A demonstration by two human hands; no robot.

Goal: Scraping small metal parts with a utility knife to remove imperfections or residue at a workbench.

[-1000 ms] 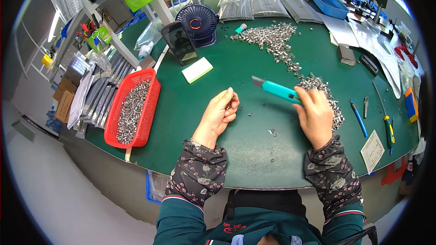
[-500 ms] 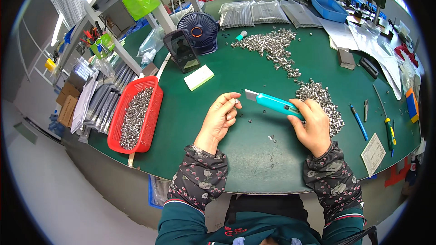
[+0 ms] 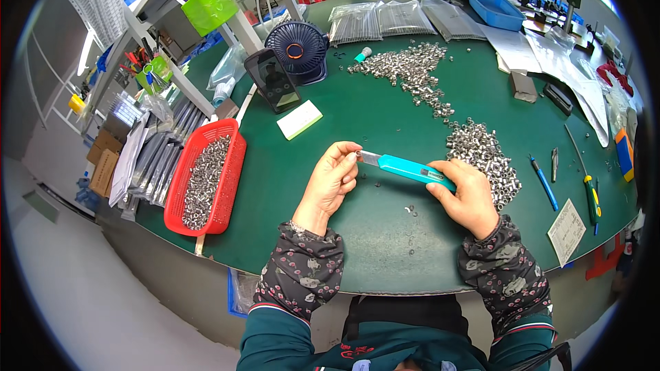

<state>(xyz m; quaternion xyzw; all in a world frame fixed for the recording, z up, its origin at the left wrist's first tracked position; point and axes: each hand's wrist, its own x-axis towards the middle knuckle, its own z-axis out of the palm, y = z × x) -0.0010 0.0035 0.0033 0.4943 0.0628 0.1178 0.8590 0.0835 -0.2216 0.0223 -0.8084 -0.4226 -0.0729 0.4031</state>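
Knife (image 3: pixel 411 168) (turquoise) beside white pad (image 3: pixel 299 119)

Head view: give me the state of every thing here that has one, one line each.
Knife: blade out, held in right hand.
Left hand: fingertips pinched at the blade tip; what they pinch is too small to tell.
Red basket: partly filled with small metal parts.
Fan: upright; spinning or not, cannot tell.
Phone: propped up, screen dark.
Blue bin: open.
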